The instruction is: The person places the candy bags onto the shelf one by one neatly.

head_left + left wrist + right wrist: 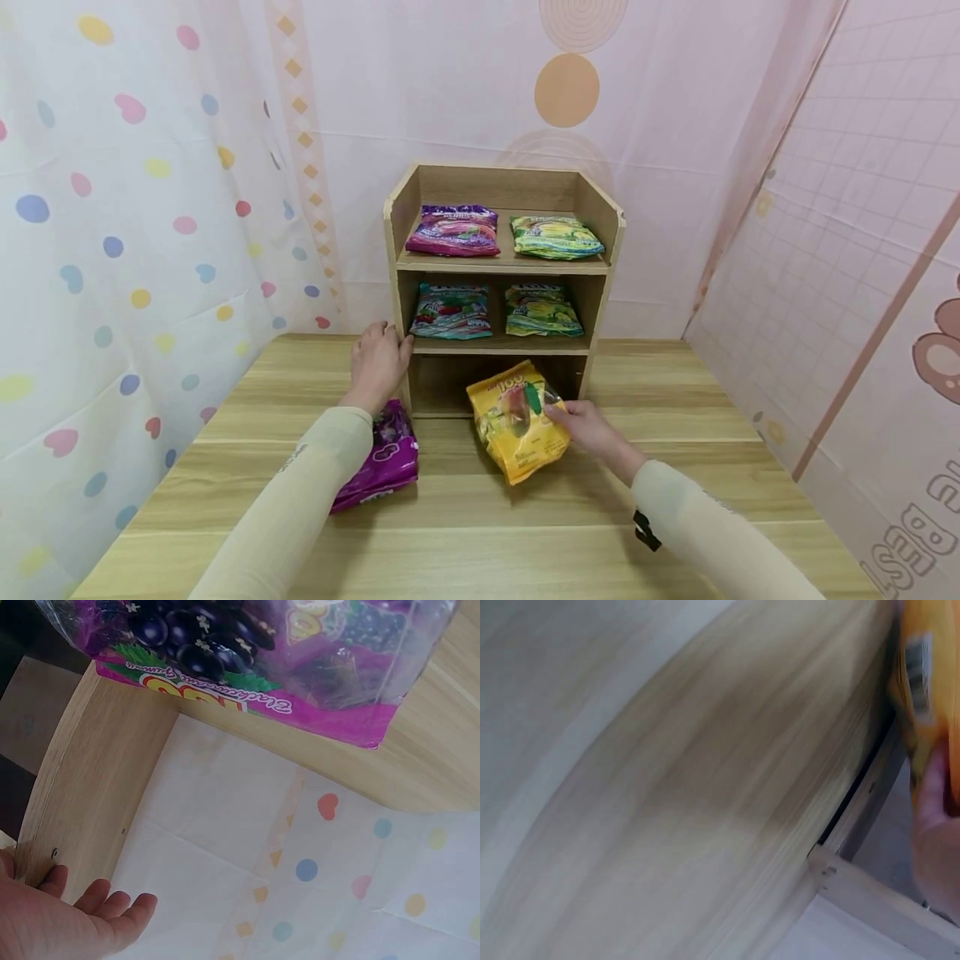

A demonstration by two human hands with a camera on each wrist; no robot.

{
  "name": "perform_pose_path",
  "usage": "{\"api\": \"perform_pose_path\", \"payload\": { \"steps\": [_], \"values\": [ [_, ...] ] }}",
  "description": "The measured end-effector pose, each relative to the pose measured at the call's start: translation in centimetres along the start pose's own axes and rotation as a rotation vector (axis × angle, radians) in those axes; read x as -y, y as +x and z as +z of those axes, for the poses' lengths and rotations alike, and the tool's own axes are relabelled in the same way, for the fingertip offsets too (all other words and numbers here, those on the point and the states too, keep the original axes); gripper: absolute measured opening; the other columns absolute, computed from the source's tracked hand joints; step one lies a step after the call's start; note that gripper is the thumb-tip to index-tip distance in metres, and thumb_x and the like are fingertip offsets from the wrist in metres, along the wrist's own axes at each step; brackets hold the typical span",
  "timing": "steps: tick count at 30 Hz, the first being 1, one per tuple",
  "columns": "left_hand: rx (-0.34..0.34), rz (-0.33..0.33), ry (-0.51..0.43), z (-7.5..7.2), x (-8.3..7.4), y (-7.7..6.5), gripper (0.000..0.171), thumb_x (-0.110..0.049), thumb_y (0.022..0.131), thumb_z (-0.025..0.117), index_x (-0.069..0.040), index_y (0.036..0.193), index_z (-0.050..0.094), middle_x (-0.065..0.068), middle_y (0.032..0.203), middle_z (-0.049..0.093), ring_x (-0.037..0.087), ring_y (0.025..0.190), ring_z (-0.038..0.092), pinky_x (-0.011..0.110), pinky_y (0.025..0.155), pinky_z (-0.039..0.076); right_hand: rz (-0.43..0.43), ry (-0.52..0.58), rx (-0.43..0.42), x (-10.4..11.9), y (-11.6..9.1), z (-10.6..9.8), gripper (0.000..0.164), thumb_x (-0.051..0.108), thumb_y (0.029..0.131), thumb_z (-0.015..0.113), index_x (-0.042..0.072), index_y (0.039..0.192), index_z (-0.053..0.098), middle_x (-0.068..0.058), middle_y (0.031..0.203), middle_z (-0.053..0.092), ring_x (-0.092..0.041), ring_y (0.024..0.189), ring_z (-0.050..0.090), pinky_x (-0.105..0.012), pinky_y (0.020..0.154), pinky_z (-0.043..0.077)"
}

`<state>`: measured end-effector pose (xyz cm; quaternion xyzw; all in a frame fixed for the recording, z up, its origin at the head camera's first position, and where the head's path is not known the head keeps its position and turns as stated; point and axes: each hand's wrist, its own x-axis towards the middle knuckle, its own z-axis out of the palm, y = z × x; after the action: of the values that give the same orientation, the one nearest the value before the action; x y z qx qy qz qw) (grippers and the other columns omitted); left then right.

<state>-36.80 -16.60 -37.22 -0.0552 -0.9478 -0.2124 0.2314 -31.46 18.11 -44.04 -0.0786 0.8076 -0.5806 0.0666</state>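
My right hand (pixel 588 429) grips the right edge of a yellow bag of mango candy (pixel 517 429), tilted in front of the bottom compartment of a small wooden shelf (pixel 502 265). In the right wrist view, the thumb lies against the yellow bag (pixel 930 697) near its barcode. My left hand (pixel 377 362) holds the front edge of the shelf's left side panel (pixel 112 772), its other fingers loosely bent beside the panel. Under the left forearm lies a purple bag of blackcurrant candy (pixel 386 467), partly hidden by the sleeve.
On the top tier sit a purple-pink candy bag (pixel 456 231) and a yellow-green one (pixel 557 237). The middle tier holds a teal candy bag (pixel 452 312) and a green-yellow one (pixel 542 311). A wooden table (pixel 487 550) supports the shelf, with patterned curtains (pixel 187 167) around it.
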Motion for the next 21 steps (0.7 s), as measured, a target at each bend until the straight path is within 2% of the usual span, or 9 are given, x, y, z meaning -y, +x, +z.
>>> {"api": "perform_pose_path", "payload": {
  "steps": [2,4,7,10,13,15,16,18,21],
  "values": [
    [-0.004,0.001,0.001,0.0,0.0,0.0,0.045,-0.030,0.105,0.047,0.011,0.118,0.060,0.031,0.140,0.045,0.046,0.132,0.040,0.060,0.108,0.030,0.016,0.050,-0.093,0.3,0.4,0.3,0.036,0.026,0.103,0.055,-0.006,0.096,0.068,-0.005,0.078,0.068,-0.013,0.072,0.062,-0.028,0.071,0.051],
    [-0.004,0.000,0.000,0.0,0.0,-0.1,0.044,-0.030,0.105,0.048,0.011,0.117,0.060,0.031,0.140,0.045,0.046,0.131,0.040,0.060,0.108,0.030,0.038,0.104,-0.165,0.6,0.9,0.5,0.036,0.024,0.105,0.051,-0.010,0.106,0.066,-0.008,0.085,0.068,-0.016,0.078,0.062,-0.031,0.076,0.052],
    [-0.005,0.002,0.002,0.0,-0.1,-0.1,0.043,-0.029,0.105,0.048,0.011,0.116,0.060,0.031,0.139,0.045,0.046,0.131,0.040,0.060,0.107,0.030,0.085,0.167,-0.187,0.6,1.5,0.4,0.043,0.021,0.107,0.044,-0.017,0.127,0.052,-0.021,0.108,0.062,-0.028,0.099,0.061,-0.041,0.093,0.050],
    [0.001,0.000,0.004,0.1,0.0,-0.2,0.042,-0.028,0.105,0.048,0.011,0.115,0.061,0.031,0.139,0.046,0.046,0.131,0.041,0.060,0.107,0.031,0.122,0.139,-0.168,0.4,1.7,0.1,0.052,0.020,0.108,0.040,-0.021,0.139,0.036,-0.028,0.123,0.054,-0.035,0.114,0.055,-0.049,0.102,0.044],
    [0.009,-0.003,0.004,0.2,0.0,-0.2,0.043,-0.029,0.105,0.047,0.010,0.114,0.061,0.031,0.140,0.046,0.045,0.131,0.040,0.060,0.108,0.030,0.099,-0.013,-0.180,0.2,1.0,0.1,0.045,0.022,0.108,0.042,-0.019,0.125,0.050,-0.020,0.097,0.059,-0.028,0.087,0.058,-0.041,0.081,0.051],
    [0.010,-0.001,0.006,0.2,0.0,-0.2,0.043,-0.030,0.105,0.047,0.010,0.115,0.061,0.031,0.140,0.045,0.045,0.131,0.041,0.060,0.108,0.030,0.020,-0.156,-0.212,0.1,0.3,0.3,0.037,0.022,0.107,0.045,-0.013,0.107,0.056,-0.014,0.078,0.054,-0.023,0.068,0.051,-0.036,0.063,0.046],
    [0.009,0.000,0.006,0.1,0.0,-0.1,0.043,-0.029,0.105,0.047,0.010,0.115,0.061,0.031,0.139,0.046,0.045,0.131,0.041,0.060,0.108,0.030,-0.024,-0.224,-0.238,0.1,-0.1,0.5,0.035,0.021,0.106,0.047,-0.012,0.107,0.057,-0.012,0.072,0.051,-0.023,0.061,0.047,-0.035,0.057,0.042],
    [0.005,0.002,0.009,0.1,-0.1,-0.1,0.044,-0.029,0.105,0.047,0.011,0.116,0.060,0.031,0.139,0.046,0.046,0.131,0.041,0.061,0.107,0.030,-0.142,-0.363,-0.312,0.1,-0.8,0.9,0.033,0.020,0.104,0.052,-0.011,0.111,0.059,-0.017,0.079,0.059,-0.028,0.066,0.056,-0.039,0.060,0.049],
    [0.001,0.003,0.012,0.0,0.0,-0.1,0.045,-0.030,0.105,0.047,0.011,0.118,0.060,0.031,0.139,0.046,0.046,0.131,0.041,0.061,0.107,0.031,-0.336,-0.571,-0.398,0.1,-1.3,1.4,0.043,0.019,0.100,0.060,-0.014,0.127,0.056,-0.028,0.111,0.063,-0.040,0.099,0.063,-0.049,0.084,0.053]
  ]
}}
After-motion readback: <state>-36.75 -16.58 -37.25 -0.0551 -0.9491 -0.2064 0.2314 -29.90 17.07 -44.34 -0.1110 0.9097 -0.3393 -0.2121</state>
